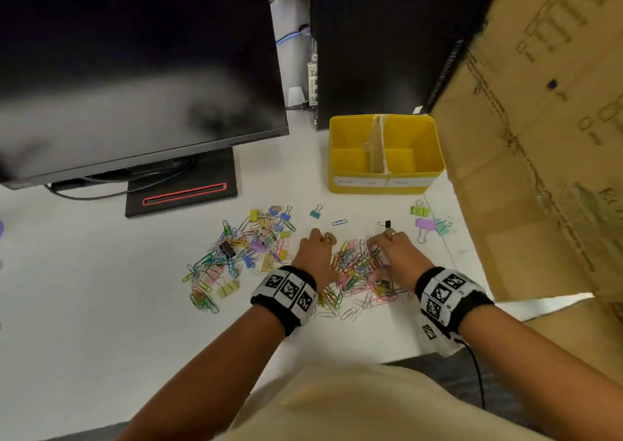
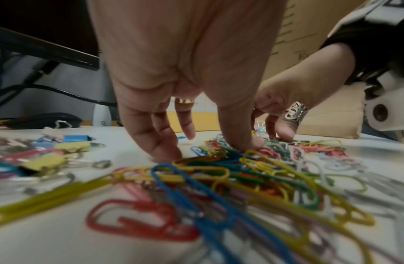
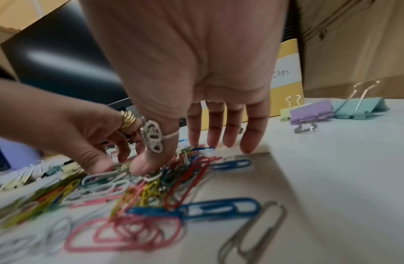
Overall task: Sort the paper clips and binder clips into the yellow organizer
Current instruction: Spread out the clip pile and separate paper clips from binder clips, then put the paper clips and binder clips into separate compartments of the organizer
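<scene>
The yellow organizer (image 1: pixel 384 184) stands at the back of the white desk, split by a cardboard divider; both compartments show bare floor. A heap of coloured paper clips (image 1: pixel 357 268) lies between my hands. My left hand (image 1: pixel 318 238) reaches down with straight fingers (image 2: pixel 165 151) on the desk and its thumb on the heap. My right hand (image 1: pixel 381 242) does the same from the right: its fingers (image 3: pixel 248 142) touch the desk at the heap's far edge and its ringed thumb presses the clips. Neither hand holds anything. A mixed spread of paper clips and binder clips (image 1: pixel 242 248) lies to the left.
Pastel binder clips (image 1: pixel 426 221) lie at the right near a big cardboard box (image 1: pixel 539 171). A monitor (image 1: pixel 135 70) on its stand and a black computer tower (image 1: pixel 381 43) stand behind. A teal binder clip (image 1: pixel 316 213) and a small black one (image 1: pixel 386 224) lie before the organizer.
</scene>
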Action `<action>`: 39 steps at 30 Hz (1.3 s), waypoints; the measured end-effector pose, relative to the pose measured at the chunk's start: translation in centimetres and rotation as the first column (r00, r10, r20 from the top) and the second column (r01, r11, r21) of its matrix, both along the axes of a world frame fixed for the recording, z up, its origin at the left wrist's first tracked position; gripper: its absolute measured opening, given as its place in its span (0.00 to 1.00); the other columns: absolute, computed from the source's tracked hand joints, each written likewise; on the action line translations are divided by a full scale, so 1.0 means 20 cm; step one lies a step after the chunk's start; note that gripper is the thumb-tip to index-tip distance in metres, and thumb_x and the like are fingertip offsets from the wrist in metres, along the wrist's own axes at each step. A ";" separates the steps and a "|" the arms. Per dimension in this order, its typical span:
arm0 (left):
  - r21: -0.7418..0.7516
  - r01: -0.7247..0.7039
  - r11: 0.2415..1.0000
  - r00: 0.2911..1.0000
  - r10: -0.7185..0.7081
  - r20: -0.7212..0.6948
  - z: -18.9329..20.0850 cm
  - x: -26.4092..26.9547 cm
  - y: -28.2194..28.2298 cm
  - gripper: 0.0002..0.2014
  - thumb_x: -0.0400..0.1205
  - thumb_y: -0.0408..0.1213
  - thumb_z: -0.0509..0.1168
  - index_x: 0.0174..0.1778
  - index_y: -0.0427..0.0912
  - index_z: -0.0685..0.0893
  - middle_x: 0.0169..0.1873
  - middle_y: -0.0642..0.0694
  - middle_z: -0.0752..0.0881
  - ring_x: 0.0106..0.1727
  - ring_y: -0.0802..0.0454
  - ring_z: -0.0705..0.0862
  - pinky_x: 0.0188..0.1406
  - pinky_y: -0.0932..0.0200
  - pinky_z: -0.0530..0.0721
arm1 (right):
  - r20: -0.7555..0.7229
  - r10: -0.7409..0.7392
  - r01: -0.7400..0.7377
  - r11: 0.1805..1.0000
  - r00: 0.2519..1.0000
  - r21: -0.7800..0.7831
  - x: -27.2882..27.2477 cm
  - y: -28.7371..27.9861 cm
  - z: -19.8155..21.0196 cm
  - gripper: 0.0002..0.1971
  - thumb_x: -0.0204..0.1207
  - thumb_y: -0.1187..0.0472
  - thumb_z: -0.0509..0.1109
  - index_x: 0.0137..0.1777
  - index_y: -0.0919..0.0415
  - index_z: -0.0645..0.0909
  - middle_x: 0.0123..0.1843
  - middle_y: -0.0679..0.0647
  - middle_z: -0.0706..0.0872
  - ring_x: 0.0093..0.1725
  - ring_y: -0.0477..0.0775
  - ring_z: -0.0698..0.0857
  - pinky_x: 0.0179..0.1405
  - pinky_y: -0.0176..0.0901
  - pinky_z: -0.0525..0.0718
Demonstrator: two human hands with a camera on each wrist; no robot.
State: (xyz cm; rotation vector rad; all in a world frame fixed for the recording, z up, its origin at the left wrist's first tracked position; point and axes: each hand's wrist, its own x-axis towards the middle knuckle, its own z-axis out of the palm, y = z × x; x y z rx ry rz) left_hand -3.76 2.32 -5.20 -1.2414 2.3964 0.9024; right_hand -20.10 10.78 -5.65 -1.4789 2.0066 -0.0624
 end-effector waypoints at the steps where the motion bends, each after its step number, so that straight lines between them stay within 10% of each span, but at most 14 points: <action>1: -0.001 -0.001 1.000 1.000 0.001 0.011 0.00 -0.02 0.00 0.34 0.72 0.43 0.75 0.71 0.38 0.69 0.68 0.38 0.68 0.69 0.39 0.71 0.71 0.46 0.75 | 0.011 0.012 -0.013 1.000 1.000 0.013 0.01 0.00 -0.01 0.28 0.66 0.58 0.77 0.65 0.58 0.72 0.63 0.61 0.76 0.65 0.63 0.72 0.61 0.53 0.76; 6: 0.012 0.035 0.999 0.999 -0.036 0.021 0.01 -0.07 -0.04 0.18 0.77 0.31 0.69 0.62 0.31 0.78 0.64 0.34 0.79 0.65 0.39 0.79 0.66 0.51 0.78 | 0.056 -0.045 0.049 0.996 0.997 -0.073 0.01 0.02 -0.03 0.10 0.72 0.71 0.69 0.51 0.65 0.76 0.53 0.62 0.78 0.48 0.59 0.79 0.51 0.45 0.77; 12: 0.052 -0.010 0.999 1.000 0.011 -0.018 0.01 -0.11 -0.07 0.09 0.79 0.21 0.60 0.47 0.36 0.83 0.49 0.39 0.81 0.54 0.50 0.82 0.59 0.58 0.79 | 0.155 -0.153 0.173 0.977 0.976 -0.124 -0.03 0.06 -0.01 0.16 0.69 0.84 0.54 0.49 0.71 0.78 0.46 0.61 0.81 0.46 0.58 0.87 0.36 0.34 0.73; 16: 0.033 -0.075 0.997 0.986 0.079 -0.149 0.07 -0.07 -0.13 0.09 0.78 0.19 0.63 0.51 0.28 0.85 0.47 0.39 0.84 0.53 0.46 0.85 0.50 0.66 0.86 | 0.360 -0.291 0.378 0.904 0.887 -0.199 -0.12 0.10 0.05 0.15 0.69 0.82 0.65 0.36 0.60 0.77 0.37 0.58 0.84 0.32 0.36 0.81 0.37 0.24 0.75; 20: 0.059 -0.147 0.987 0.923 0.158 -0.350 0.29 -0.12 -0.24 0.08 0.75 0.22 0.69 0.48 0.30 0.86 0.36 0.46 0.80 0.37 0.54 0.80 0.31 0.86 0.75 | 0.674 -0.316 0.570 0.799 0.668 -0.190 -0.25 0.06 0.25 0.21 0.67 0.80 0.71 0.29 0.51 0.77 0.35 0.54 0.81 0.33 0.43 0.81 0.39 0.37 0.80; 25: 0.201 -0.179 0.963 0.773 0.264 -0.576 0.55 -0.51 -0.39 0.08 0.74 0.24 0.70 0.35 0.41 0.82 0.28 0.55 0.78 0.27 0.67 0.77 0.29 0.80 0.78 | 0.758 -0.304 0.742 0.584 0.577 -0.331 -0.45 -0.26 0.49 0.18 0.69 0.80 0.68 0.29 0.57 0.73 0.35 0.54 0.78 0.32 0.36 0.80 0.36 0.24 0.82; 29: 0.239 -0.309 0.921 0.727 0.390 -0.565 0.53 -0.86 -0.53 0.17 0.73 0.25 0.69 0.25 0.48 0.75 0.25 0.54 0.78 0.31 0.54 0.83 0.40 0.65 0.83 | 0.594 -0.461 0.734 0.570 0.659 -0.370 -0.60 -0.51 0.47 0.10 0.70 0.74 0.71 0.34 0.61 0.77 0.32 0.59 0.78 0.25 0.36 0.79 0.32 0.33 0.78; 32: 0.151 -0.253 0.956 0.850 0.294 -0.437 0.45 -0.97 -0.57 0.18 0.74 0.34 0.71 0.22 0.49 0.71 0.24 0.53 0.76 0.31 0.49 0.78 0.45 0.59 0.79 | 0.292 -0.488 0.562 0.778 0.823 -0.282 -0.64 -0.55 0.44 0.11 0.77 0.65 0.67 0.55 0.71 0.81 0.52 0.68 0.86 0.52 0.55 0.85 0.50 0.42 0.76; 35: 0.078 -0.192 0.978 0.882 0.207 -0.423 0.45 -0.93 -0.54 0.04 0.75 0.35 0.72 0.43 0.40 0.85 0.45 0.42 0.87 0.49 0.46 0.84 0.56 0.58 0.81 | 0.105 -0.345 0.361 0.888 0.933 -0.287 -0.61 -0.48 0.47 0.16 0.80 0.63 0.63 0.65 0.66 0.78 0.66 0.66 0.82 0.66 0.63 0.79 0.64 0.44 0.73; 37: 0.028 -0.142 0.989 0.855 0.137 -0.500 0.48 -0.83 -0.50 0.14 0.78 0.33 0.69 0.59 0.35 0.84 0.57 0.39 0.87 0.58 0.46 0.85 0.62 0.60 0.79 | 0.013 -0.213 0.204 0.914 0.977 -0.352 -0.57 -0.37 0.47 0.17 0.78 0.65 0.65 0.66 0.62 0.77 0.66 0.64 0.82 0.66 0.62 0.79 0.64 0.43 0.72; 39: -0.057 -0.114 0.992 0.854 0.068 -0.515 0.47 -0.65 -0.46 0.11 0.80 0.33 0.66 0.56 0.37 0.86 0.56 0.41 0.89 0.57 0.47 0.86 0.60 0.63 0.78 | -0.020 -0.044 0.035 0.951 0.999 -0.306 -0.50 -0.22 0.43 0.17 0.75 0.68 0.67 0.64 0.59 0.79 0.63 0.60 0.82 0.64 0.59 0.79 0.58 0.40 0.72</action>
